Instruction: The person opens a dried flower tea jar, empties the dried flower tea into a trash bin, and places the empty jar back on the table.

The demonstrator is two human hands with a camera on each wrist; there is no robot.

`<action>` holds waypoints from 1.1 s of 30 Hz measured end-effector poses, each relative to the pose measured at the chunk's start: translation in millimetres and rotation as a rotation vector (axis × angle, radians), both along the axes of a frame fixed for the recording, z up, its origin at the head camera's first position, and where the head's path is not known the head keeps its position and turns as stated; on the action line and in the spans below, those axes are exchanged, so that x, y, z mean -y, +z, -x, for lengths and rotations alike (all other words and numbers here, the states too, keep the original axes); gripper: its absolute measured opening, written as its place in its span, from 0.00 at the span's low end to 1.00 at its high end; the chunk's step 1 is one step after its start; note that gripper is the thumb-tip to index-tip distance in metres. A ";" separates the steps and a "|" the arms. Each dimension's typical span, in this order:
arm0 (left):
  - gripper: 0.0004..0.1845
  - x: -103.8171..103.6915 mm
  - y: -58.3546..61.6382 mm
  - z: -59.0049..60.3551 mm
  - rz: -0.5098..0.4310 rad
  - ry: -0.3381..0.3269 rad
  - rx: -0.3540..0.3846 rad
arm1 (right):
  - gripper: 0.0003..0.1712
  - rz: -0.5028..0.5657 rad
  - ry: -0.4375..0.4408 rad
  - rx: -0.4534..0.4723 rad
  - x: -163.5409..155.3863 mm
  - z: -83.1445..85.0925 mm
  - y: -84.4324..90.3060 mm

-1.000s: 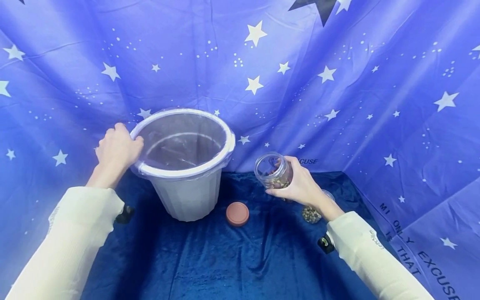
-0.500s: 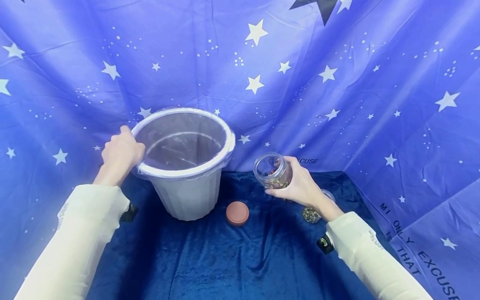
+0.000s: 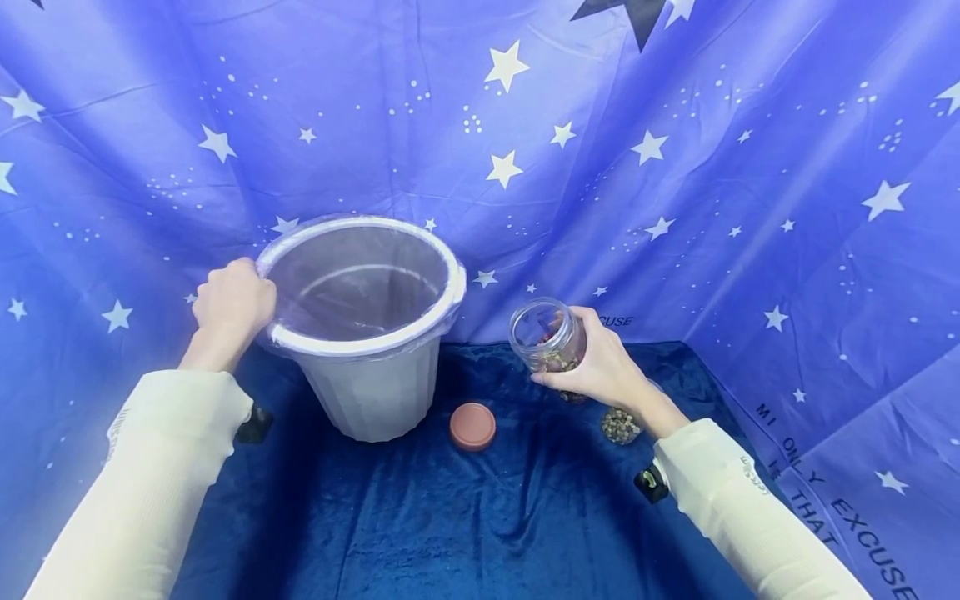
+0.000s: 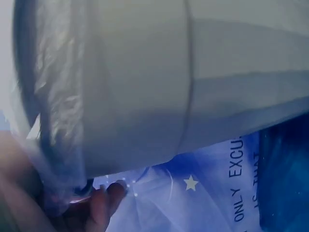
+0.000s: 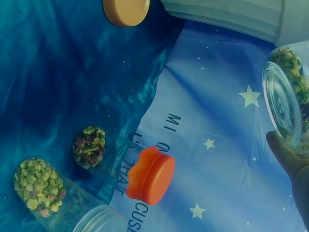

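Observation:
A white bucket (image 3: 375, 392) lined with a clear plastic bag (image 3: 360, 283) stands on the blue velvet cloth. My left hand (image 3: 228, 304) grips its left rim; in the left wrist view my fingers (image 4: 104, 208) curl under the rim beside the bucket wall (image 4: 145, 87) and the bag (image 4: 58, 111). My right hand (image 3: 603, 367) holds an open glass jar (image 3: 546, 336) of dried flower buds, tilted with its mouth toward the bucket, just right of it. The jar (image 5: 287, 104) shows at the right edge of the right wrist view, lidless.
A brown lid (image 3: 472, 426) (image 5: 126, 10) lies on the cloth in front of the bucket. Behind my right wrist lies a second jar of buds (image 3: 620, 425) (image 5: 38, 186), with an orange cap (image 5: 154, 175) nearby. Starred blue sheets wall in the back and sides.
My left hand has slid along the rim and settled its grip there. The jar in my right hand has dropped slightly and stays tilted.

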State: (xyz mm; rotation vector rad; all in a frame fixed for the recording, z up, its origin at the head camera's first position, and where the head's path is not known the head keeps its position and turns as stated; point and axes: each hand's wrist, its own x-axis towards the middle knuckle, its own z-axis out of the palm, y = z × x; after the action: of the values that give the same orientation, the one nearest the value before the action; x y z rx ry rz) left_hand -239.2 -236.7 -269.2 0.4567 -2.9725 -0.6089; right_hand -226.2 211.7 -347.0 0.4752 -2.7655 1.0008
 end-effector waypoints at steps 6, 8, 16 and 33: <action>0.29 9.9 -0.6 -2.0 -0.133 0.027 -0.148 | 0.58 0.001 -0.016 -0.006 -1.1 -0.2 -1.2; 0.30 11.4 -2.1 -2.8 -0.153 0.014 -0.207 | 0.59 0.000 -0.015 -0.007 -1.6 -0.5 -2.0; 0.23 12.9 -7.1 -5.9 -0.115 -0.013 -0.323 | 0.59 0.009 -0.002 0.003 -0.5 -0.1 -4.0; 0.26 20.7 -7.2 -1.7 -0.093 -0.042 -0.147 | 0.59 -0.011 -0.002 -0.012 -0.9 -2.4 -7.8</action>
State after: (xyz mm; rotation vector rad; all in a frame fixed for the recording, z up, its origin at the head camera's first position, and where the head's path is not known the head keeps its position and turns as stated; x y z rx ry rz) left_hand -237.5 -257.4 -276.4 0.3404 -2.8300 -0.7533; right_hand -223.8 212.6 -354.8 0.4778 -2.7617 0.9792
